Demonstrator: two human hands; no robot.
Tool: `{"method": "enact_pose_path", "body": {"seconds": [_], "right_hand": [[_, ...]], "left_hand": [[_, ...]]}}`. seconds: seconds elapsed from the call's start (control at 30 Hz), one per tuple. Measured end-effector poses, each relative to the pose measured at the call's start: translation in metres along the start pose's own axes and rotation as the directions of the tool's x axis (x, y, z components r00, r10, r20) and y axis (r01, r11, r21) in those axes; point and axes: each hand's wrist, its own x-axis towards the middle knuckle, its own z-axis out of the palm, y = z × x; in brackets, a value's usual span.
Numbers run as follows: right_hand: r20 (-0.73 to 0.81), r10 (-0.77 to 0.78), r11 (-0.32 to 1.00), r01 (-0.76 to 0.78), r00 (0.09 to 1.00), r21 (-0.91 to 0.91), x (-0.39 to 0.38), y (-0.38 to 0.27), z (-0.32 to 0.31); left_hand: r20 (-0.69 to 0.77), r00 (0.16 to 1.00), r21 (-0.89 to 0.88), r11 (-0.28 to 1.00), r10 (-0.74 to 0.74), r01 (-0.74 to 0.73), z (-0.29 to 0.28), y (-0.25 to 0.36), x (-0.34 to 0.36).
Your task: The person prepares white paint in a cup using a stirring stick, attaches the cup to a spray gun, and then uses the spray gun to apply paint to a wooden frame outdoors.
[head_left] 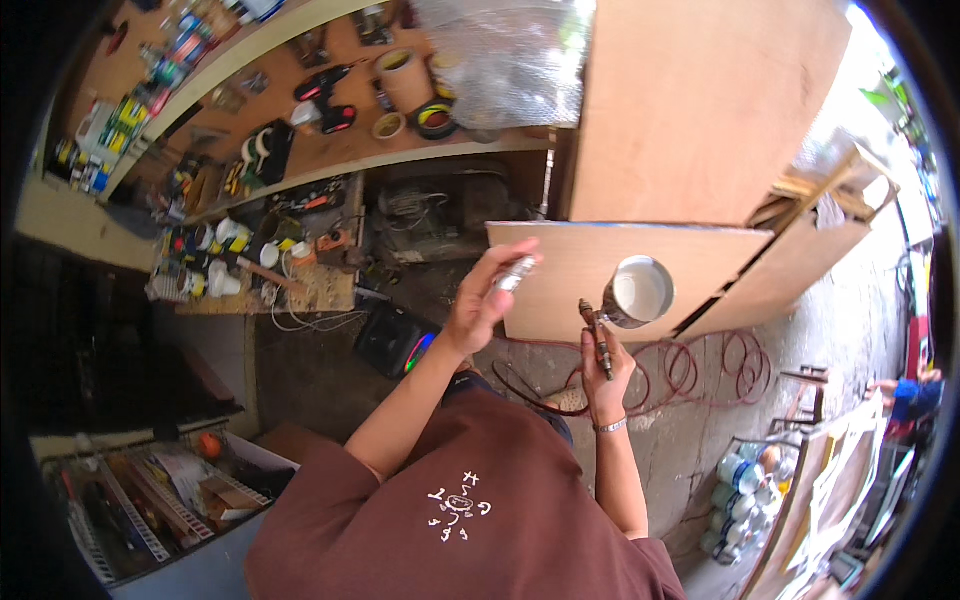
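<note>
My right hand (607, 388) is wrapped round a spray gun (597, 335), a dark brownish metal tool with a round cup (640, 290) attached. The cup is open at the top and shows a pale inside; whether liquid lies in it I cannot tell. To its left, my raised left hand (474, 308) grips a short silvery cylinder (514, 274) between thumb and fingers. Its exact kind does not show. The two hands are apart, both in front of a light plywood panel (550, 265).
A larger wooden panel (700, 110) stands behind. A dark red hose (685, 365) lies coiled on the floor. A black speaker (385, 340) sits left, near a cluttered low bench (325, 285). Plastic bottles (738, 500) are stacked lower right; another person's blue sleeve (912, 402) shows at the right edge.
</note>
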Motion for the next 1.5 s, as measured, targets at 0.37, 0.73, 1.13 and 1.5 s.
{"method": "enact_pose_path", "body": {"seconds": [0.37, 0.73, 1.13, 1.5], "right_hand": [[-0.151, 0.046, 0.985, -0.019, 0.988, 0.173, 0.097, -0.006, 0.149], [-0.137, -0.047, 0.995, 0.034, 0.989, -0.095, 0.156, 0.037, 0.207], [-0.059, -0.022, 0.989, 0.013, 0.998, -0.148, 0.157, 0.047, 0.220], [-0.103, -0.196, 0.973, 0.180, 0.975, -0.145, 0.149, 0.051, 0.229]], "left_hand": [[-0.378, 0.722, -0.569, 0.761, -0.579, 0.312, -0.251, -0.073, -0.125], [-0.462, 0.567, -0.563, 0.720, -0.682, 0.407, -0.342, -0.076, -0.187], [-0.525, 0.484, -0.524, 0.714, -0.700, 0.464, -0.299, -0.046, -0.214], [-0.529, 0.469, -0.519, 0.707, -0.707, 0.480, -0.249, -0.037, -0.225]]}}
